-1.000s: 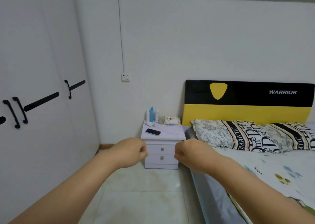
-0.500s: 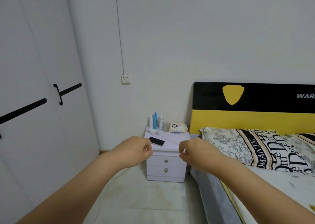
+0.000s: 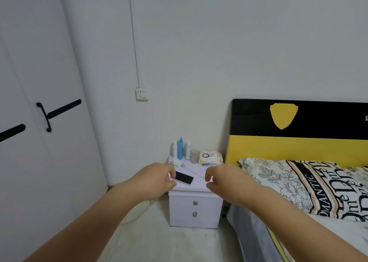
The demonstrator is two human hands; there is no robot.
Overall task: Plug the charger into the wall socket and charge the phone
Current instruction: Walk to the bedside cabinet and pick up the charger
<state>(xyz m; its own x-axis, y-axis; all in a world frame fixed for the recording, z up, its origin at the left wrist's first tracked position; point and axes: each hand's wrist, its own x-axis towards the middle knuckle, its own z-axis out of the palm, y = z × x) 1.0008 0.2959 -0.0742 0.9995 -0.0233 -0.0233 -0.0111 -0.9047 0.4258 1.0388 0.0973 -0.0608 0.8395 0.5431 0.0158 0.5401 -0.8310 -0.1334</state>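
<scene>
— Hands first: where are they?

— Both out in front, short of the table. Left hand is curled loosely, thumb and fingers nearly meeting, nothing in it that I can see. Right hand is the same — half-closed, with a gap between thumb and fingers, empty as far as I can tell.

— And the phone?

— Phone lies flat and dark on the table top, toward the front left, just beside the left hand in view. Socket is on the wall above and left of the table, nothing plugged in.

— Charger?

— Small white bits and a thin white line lie behind the phone — possibly the charger and cable, too small to tell.

— Risks?

— My guess: the phone sits near the front edge, so a careless grab could knock it off. A reach toward the back could topple the bottles. A short cable could drag the phone once plugged in.

— Counts?

— One phone, one socket, three bottles, one wipes pack, two drawers, two hands.
</scene>
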